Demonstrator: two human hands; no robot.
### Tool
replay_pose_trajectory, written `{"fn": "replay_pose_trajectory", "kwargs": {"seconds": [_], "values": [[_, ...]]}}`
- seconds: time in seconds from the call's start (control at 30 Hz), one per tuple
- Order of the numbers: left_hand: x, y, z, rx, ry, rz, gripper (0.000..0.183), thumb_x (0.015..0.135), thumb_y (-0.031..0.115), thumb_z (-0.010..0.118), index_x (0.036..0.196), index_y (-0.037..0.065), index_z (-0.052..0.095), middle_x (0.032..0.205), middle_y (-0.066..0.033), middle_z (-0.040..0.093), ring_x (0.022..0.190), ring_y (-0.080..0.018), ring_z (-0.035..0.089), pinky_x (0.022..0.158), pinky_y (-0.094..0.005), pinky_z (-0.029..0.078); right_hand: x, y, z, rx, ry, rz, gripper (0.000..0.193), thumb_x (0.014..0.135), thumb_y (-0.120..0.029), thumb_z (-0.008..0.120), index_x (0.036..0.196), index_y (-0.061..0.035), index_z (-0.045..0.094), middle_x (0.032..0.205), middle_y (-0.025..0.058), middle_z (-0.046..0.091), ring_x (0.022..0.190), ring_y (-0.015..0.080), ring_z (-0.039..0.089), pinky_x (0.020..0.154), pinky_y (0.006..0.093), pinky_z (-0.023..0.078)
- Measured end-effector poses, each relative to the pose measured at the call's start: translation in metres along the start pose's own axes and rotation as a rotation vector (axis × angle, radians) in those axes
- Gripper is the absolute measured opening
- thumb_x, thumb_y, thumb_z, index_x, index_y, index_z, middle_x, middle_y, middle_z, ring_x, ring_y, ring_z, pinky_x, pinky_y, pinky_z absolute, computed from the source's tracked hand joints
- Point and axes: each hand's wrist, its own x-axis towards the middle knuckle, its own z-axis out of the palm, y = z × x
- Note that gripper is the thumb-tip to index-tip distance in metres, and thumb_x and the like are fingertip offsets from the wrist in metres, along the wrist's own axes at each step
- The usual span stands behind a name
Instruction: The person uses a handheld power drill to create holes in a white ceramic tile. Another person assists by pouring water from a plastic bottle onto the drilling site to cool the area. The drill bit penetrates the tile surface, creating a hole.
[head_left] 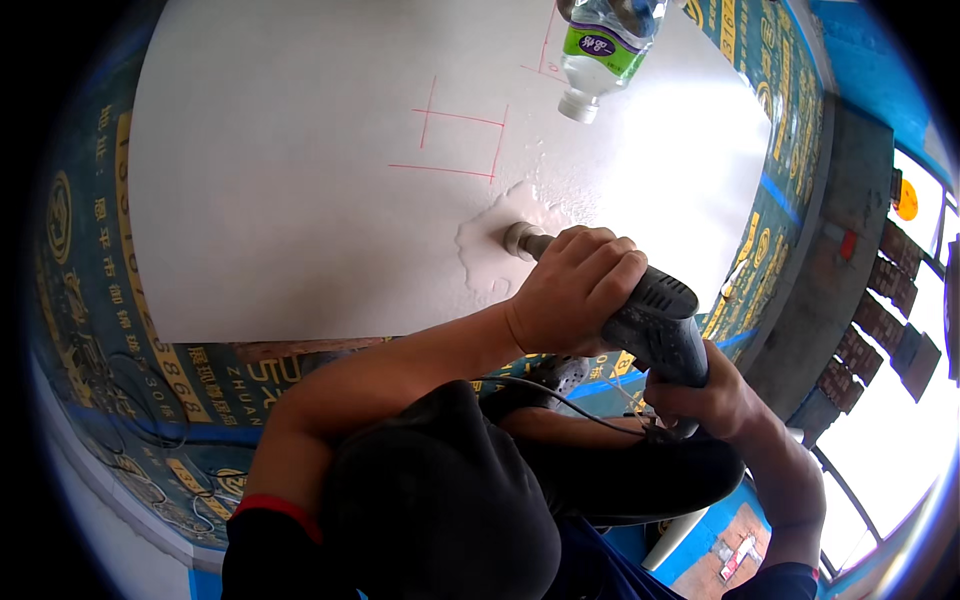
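My left hand [582, 285] is wrapped round the front of a dark grey corded power drill [668, 320]. My right hand [706, 398] grips its rear handle. A round hole-saw bit [520, 241] on the drill meets a large white slab [280, 200], with the drill tilted toward me. Water [482, 245] pools around the bit, and droplets lie beyond it. Red lines [460, 118] forming rectangle outlines are drawn on the slab. Above, a clear plastic bottle [607, 52] with a green label points its neck down toward the wet spot; what look like another person's fingers hold it at the top edge.
Printed green-and-yellow protective sheeting [225, 385] covers the floor around the slab. The drill's black cord [570, 400] runs past my leg and shoe [560, 375]. Loose cables [140, 420] lie at the left. Dark brown stacked pieces [880, 320] stand at the right.
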Motion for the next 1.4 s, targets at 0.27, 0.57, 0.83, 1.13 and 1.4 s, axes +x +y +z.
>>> {"fn": "replay_pose_trajectory", "kwargs": {"seconds": [0.27, 0.57, 0.83, 1.13, 1.4], "values": [[-0.003, -0.003, 0.009, 0.025, 0.010, 0.055, 0.078, 0.078, 0.037, 0.086, 0.137, 0.005, 0.046, 0.119, -0.0187, 0.064, 0.109, -0.0376, 0.066, 0.094, -0.0525, 0.052, 0.007, 0.015, -0.004, -0.023, 0.021, -0.064, 0.030, 0.086, -0.019, 0.080, 0.106, 0.0007, 0.069, 0.080, 0.0082, 0.071, 0.070, 0.0173, 0.071, 0.065, 0.0303, 0.056], [-0.006, 0.005, 0.009, 0.072, -0.022, 0.073, 0.071, 0.080, 0.027, 0.083, 0.136, 0.006, 0.044, 0.117, -0.0190, 0.065, 0.106, -0.0361, 0.068, 0.091, -0.0510, 0.055, 0.009, 0.035, -0.003, -0.021, 0.016, -0.092, 0.028, 0.087, -0.018, 0.080, 0.103, -0.0001, 0.067, 0.082, 0.0060, 0.068, 0.070, 0.0157, 0.068, 0.065, 0.0308, 0.055], [-0.012, 0.006, 0.010, 0.078, -0.005, 0.107, 0.064, 0.084, 0.027, 0.081, 0.133, 0.006, 0.045, 0.118, -0.0192, 0.065, 0.106, -0.0359, 0.068, 0.091, -0.0514, 0.055, 0.011, 0.045, 0.004, -0.052, 0.022, -0.125, 0.023, 0.088, -0.017, 0.078, 0.097, -0.0007, 0.065, 0.080, 0.0064, 0.068, 0.069, 0.0152, 0.067, 0.064, 0.0306, 0.055], [-0.017, 0.009, 0.008, 0.060, 0.035, 0.110, 0.056, 0.082, 0.019, 0.077, 0.129, 0.007, 0.048, 0.116, -0.0169, 0.067, 0.106, -0.0349, 0.068, 0.094, -0.0528, 0.053, 0.010, 0.047, 0.013, -0.136, 0.034, -0.126, 0.026, 0.087, -0.020, 0.076, 0.101, -0.0002, 0.066, 0.083, 0.0071, 0.068, 0.076, 0.0181, 0.065, 0.073, 0.0349, 0.053], [-0.026, 0.008, 0.004, 0.071, 0.014, 0.130, 0.052, 0.089, 0.022, 0.076, 0.130, 0.008, 0.047, 0.117, -0.0190, 0.068, 0.108, -0.0357, 0.069, 0.096, -0.0538, 0.055, 0.007, 0.047, 0.024, -0.190, 0.060, -0.128, 0.031, 0.087, -0.021, 0.075, 0.108, 0.0008, 0.066, 0.089, 0.0102, 0.070, 0.082, 0.0205, 0.067, 0.081, 0.0376, 0.055]]}}
